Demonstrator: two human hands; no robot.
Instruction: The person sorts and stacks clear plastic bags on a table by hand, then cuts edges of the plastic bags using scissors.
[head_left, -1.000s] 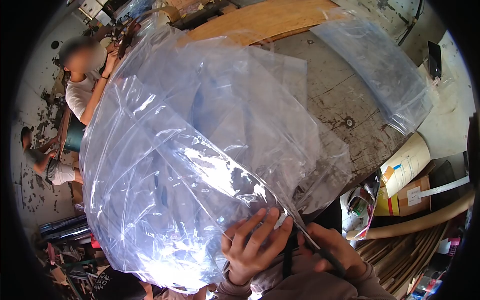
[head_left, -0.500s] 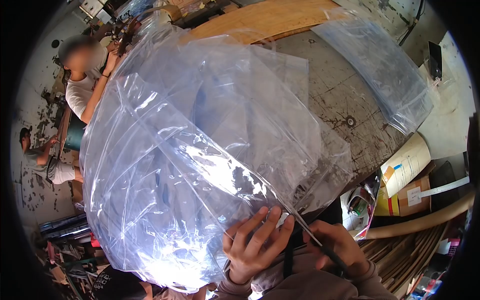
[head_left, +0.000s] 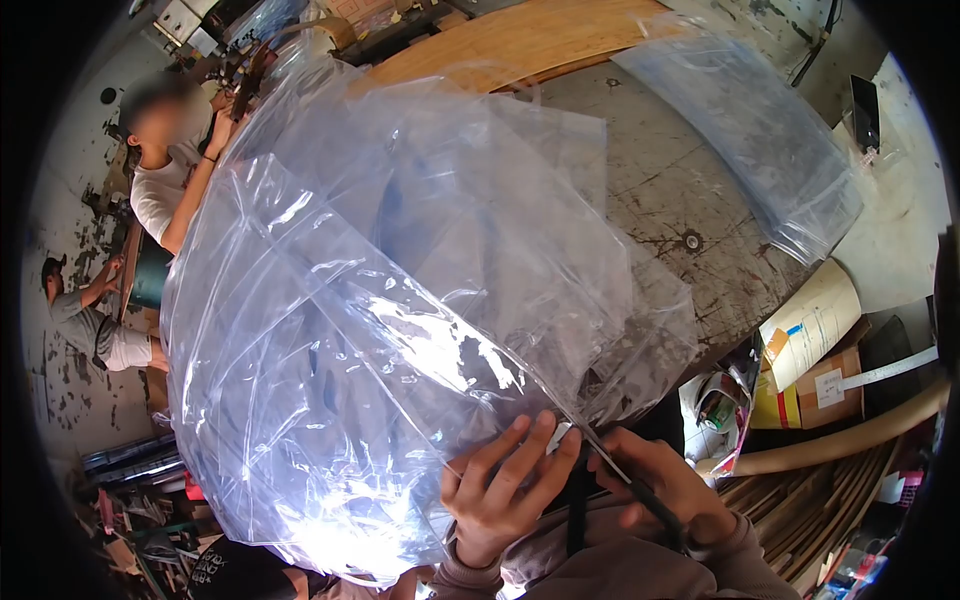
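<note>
A large clear plastic sheet (head_left: 400,280) lies in loose, shiny folds over the work table, its near edge crossing in front of me. My left hand (head_left: 505,490) is on that edge, fingers bent over the plastic and thumb hidden beneath. Just to its right, my right hand (head_left: 665,490) is closed around the dark handle of what look like scissors (head_left: 640,485). Their thin metal blade points up and left along the sheet's edge, close to my left fingertips. How far the blades are apart cannot be made out.
More folded clear plastic (head_left: 750,140) lies at the far right of the scratched table (head_left: 660,190), beside a curved wooden board (head_left: 520,45). Cardboard boxes (head_left: 830,390) and a long tube (head_left: 850,440) stand right. People are at the left, and a dark cap (head_left: 235,570) shows below.
My right hand and the scissors have shifted slightly left and up, nearer my left fingers. The left hand has edged left a little; the sheet lies almost the same.
</note>
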